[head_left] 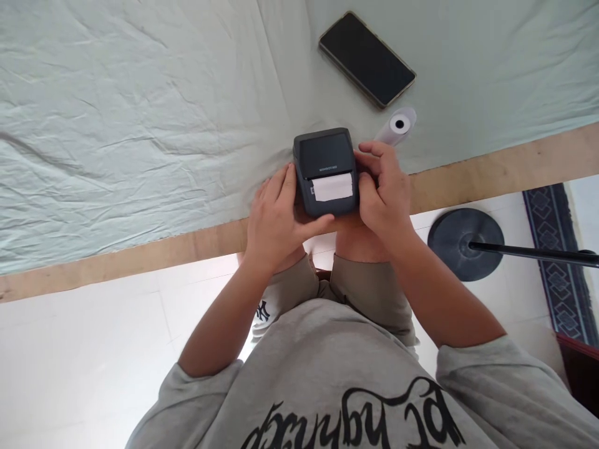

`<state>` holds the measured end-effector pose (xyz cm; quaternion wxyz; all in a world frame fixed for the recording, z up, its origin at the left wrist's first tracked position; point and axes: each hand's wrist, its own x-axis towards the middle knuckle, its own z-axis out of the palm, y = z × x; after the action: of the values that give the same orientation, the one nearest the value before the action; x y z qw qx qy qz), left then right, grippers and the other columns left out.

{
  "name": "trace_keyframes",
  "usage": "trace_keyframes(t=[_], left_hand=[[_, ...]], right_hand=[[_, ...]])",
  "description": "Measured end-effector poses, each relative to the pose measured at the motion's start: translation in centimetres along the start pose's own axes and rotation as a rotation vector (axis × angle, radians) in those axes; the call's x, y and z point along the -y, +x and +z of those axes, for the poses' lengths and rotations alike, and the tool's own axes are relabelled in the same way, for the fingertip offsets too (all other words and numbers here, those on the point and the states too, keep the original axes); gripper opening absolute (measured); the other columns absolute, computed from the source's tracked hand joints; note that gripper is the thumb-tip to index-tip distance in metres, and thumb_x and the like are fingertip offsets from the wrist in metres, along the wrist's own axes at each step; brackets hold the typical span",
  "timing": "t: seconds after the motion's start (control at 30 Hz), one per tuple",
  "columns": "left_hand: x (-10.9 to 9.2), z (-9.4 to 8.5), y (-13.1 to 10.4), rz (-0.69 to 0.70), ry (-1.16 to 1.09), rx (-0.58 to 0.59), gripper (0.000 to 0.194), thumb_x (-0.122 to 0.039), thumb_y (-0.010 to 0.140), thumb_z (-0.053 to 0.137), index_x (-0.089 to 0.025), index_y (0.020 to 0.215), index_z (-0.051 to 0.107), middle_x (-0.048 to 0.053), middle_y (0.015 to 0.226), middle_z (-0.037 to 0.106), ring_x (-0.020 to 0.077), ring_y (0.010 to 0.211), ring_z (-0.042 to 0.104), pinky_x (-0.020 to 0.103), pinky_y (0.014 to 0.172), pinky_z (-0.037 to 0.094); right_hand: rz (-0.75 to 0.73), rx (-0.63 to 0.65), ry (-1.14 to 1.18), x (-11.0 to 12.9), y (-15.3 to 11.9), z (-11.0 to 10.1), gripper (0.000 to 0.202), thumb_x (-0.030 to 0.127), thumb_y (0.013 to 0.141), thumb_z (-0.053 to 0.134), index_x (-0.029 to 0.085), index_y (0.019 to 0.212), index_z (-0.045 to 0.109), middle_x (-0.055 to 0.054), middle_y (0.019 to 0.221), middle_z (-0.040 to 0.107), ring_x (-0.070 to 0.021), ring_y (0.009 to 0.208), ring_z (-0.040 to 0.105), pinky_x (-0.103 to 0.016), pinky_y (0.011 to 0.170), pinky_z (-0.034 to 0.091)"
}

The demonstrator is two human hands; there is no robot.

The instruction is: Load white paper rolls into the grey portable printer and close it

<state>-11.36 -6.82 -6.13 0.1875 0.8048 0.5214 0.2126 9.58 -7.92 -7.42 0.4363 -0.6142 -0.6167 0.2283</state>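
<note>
A small black receipt printer (326, 153) sits at the table's front edge, its lid down. From its slot a short strip of white paper (333, 188) hangs over the front. My left hand (276, 212) lies along the printer's left side, with the thumb stretched below its front edge. Against the right side, my right hand (384, 190) has its fingers curled and its thumb at the casing. Both hands hold the printer between them. Just beyond my right hand lies a white paper roll (392, 130) with a black core, its lower part hidden by the fingers.
A dark smartphone (367, 59) in a clear case lies farther back on the pale green cloth (140, 125). The wooden table edge (201, 244) runs across in front of me. On the floor to the right stands a round black base (449, 243) with a pole.
</note>
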Motion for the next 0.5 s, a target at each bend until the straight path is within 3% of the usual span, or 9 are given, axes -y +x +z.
trace_keyframes(t=[0.1, 0.2, 0.3, 0.4, 0.5], left_hand=[[-0.1, -0.3, 0.0, -0.029, -0.046, -0.02, 0.07, -0.065, 0.099, 0.042, -0.016, 0.149, 0.048, 0.016, 0.151, 0.055, 0.0334, 0.14, 0.053, 0.047, 0.116, 0.043], [-0.3, -0.6, 0.1, -0.03, -0.05, -0.006, 0.061, -0.057, 0.101, 0.042, -0.019, 0.147, 0.051, 0.014, 0.15, 0.057, 0.032, 0.139, 0.054, 0.046, 0.115, 0.043], [-0.4, -0.8, 0.1, -0.027, -0.06, 0.0, 0.058, -0.054, 0.1, 0.044, -0.021, 0.147, 0.051, 0.012, 0.149, 0.058, 0.0316, 0.136, 0.056, 0.046, 0.113, 0.044], [-0.4, -0.8, 0.2, -0.029, -0.061, 0.002, 0.06, -0.052, 0.099, 0.047, -0.016, 0.147, 0.052, 0.014, 0.149, 0.058, 0.0329, 0.136, 0.056, 0.046, 0.114, 0.043], [-0.4, -0.8, 0.2, -0.032, -0.054, 0.007, 0.061, -0.05, 0.098, 0.048, -0.012, 0.146, 0.053, 0.015, 0.148, 0.058, 0.0341, 0.136, 0.055, 0.045, 0.113, 0.043]], right_hand=[[-0.036, -0.028, 0.073, -0.3, -0.2, 0.0, 0.029, 0.026, 0.098, 0.047, 0.027, 0.126, 0.055, -0.007, 0.127, 0.073, -0.0226, 0.124, 0.068, -0.045, 0.107, 0.056], [-0.042, -0.035, 0.107, -0.5, -0.2, 0.2, 0.029, 0.034, 0.096, 0.054, 0.026, 0.124, 0.055, -0.008, 0.125, 0.072, -0.023, 0.119, 0.07, -0.044, 0.103, 0.059], [-0.02, -0.028, 0.135, -0.8, 0.0, 0.5, 0.03, 0.037, 0.094, 0.059, 0.026, 0.121, 0.054, -0.009, 0.123, 0.071, -0.0228, 0.114, 0.071, -0.042, 0.098, 0.06], [-0.027, -0.04, 0.172, -1.4, 0.6, 0.5, 0.03, 0.037, 0.092, 0.062, 0.025, 0.118, 0.054, -0.009, 0.118, 0.071, -0.02, 0.104, 0.072, -0.039, 0.091, 0.062], [-0.051, -0.033, 0.138, -1.5, 1.3, 0.1, 0.03, 0.039, 0.091, 0.065, 0.025, 0.116, 0.055, -0.003, 0.098, 0.069, -0.015, 0.083, 0.069, -0.033, 0.074, 0.061]])
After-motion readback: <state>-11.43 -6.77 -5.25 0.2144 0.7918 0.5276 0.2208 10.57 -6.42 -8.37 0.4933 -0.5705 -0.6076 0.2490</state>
